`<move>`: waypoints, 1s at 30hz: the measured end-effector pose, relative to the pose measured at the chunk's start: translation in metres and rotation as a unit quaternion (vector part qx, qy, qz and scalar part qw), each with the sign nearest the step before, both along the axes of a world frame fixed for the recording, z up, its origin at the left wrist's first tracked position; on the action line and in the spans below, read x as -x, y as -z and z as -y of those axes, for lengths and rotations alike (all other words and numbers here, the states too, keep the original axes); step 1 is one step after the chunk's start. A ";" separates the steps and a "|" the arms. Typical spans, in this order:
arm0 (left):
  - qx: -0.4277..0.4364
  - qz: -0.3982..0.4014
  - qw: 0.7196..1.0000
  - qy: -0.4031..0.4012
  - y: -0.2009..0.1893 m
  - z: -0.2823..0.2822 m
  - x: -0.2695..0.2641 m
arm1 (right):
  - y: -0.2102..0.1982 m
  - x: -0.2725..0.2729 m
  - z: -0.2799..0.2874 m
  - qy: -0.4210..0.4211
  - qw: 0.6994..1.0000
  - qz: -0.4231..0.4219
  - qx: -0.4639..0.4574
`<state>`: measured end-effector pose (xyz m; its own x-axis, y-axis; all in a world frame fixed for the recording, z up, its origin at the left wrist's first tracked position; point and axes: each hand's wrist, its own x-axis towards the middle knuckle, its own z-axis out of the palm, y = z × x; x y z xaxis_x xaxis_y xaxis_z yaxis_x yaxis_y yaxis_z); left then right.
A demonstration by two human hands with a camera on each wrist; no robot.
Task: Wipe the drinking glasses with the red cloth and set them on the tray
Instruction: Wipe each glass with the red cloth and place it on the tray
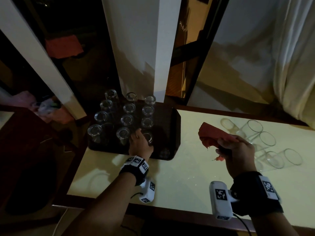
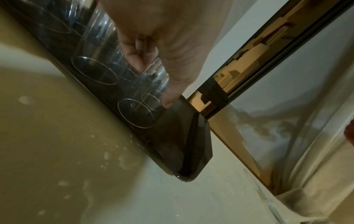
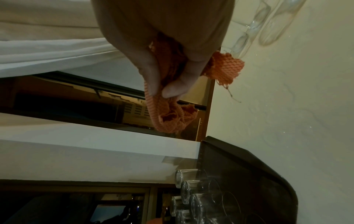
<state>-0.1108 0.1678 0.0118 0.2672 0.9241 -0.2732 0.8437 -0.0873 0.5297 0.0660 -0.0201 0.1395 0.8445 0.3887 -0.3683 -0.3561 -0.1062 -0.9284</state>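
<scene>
While glasses [image 1: 127, 119] stand inverted on tray [image 1: 175, 126] | left hand [image 1: 140, 143] grips nearest glass [image 1: 148, 137] | right hand [image 1: 237, 154] clutches red cloth [image 1: 213, 133]

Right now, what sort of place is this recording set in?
Probably a hotel or restaurant service area, dimly lit: a dark rectangular tray of many identical upturned clear glasses, more lying on the cream glass-topped table, pale floor-length curtains beside dark-framed glass doors.

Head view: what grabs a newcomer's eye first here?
The dark tray at the table's far left, packed with rows of upside-down glasses; the left hand grips one in the near row. Then the red cloth, bunched in the raised right hand at centre-right. More glasses lying on their sides wait on the pale table at right.
</scene>
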 end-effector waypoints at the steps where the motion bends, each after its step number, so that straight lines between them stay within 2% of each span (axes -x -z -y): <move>1: 0.001 0.009 1.000 -0.010 0.000 0.001 0.000 | 0.000 -0.001 0.002 0.004 1.000 -0.003 -0.006; 6: -0.021 0.022 0.999 -0.030 -0.002 0.005 -0.001 | 0.001 -0.009 0.016 0.005 0.999 -0.018 -0.026; 10: -0.043 -0.008 0.999 -0.029 -0.001 0.013 -0.006 | 0.000 -0.021 0.033 -0.002 0.998 -0.027 -0.049; 13: -0.089 -0.044 0.995 -0.028 -0.006 0.032 -0.015 | -0.002 -0.036 0.049 -0.001 0.998 -0.031 -0.059; 15: -0.117 -0.046 0.992 -0.001 -0.012 0.053 -0.026 | -0.001 -0.049 0.065 0.011 0.997 -0.036 -0.067; 19: -0.158 -0.026 0.979 0.124 -0.015 0.098 -0.055 | 0.006 -0.075 0.108 0.046 0.995 -0.039 -0.079; 24: -0.059 -0.011 0.979 0.197 -0.020 0.146 -0.112 | 0.015 -0.116 0.176 0.099 0.991 -0.062 -0.069; 30: 0.048 0.018 0.959 0.279 -0.010 0.196 -0.194 | 0.014 -0.166 0.246 0.151 0.984 -0.059 -0.073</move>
<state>0.0831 -0.0282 0.0217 0.7232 0.6057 -0.3319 0.6614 -0.4691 0.5853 0.2318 -0.2659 0.1259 0.8846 0.1833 -0.4288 -0.4565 0.1522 -0.8766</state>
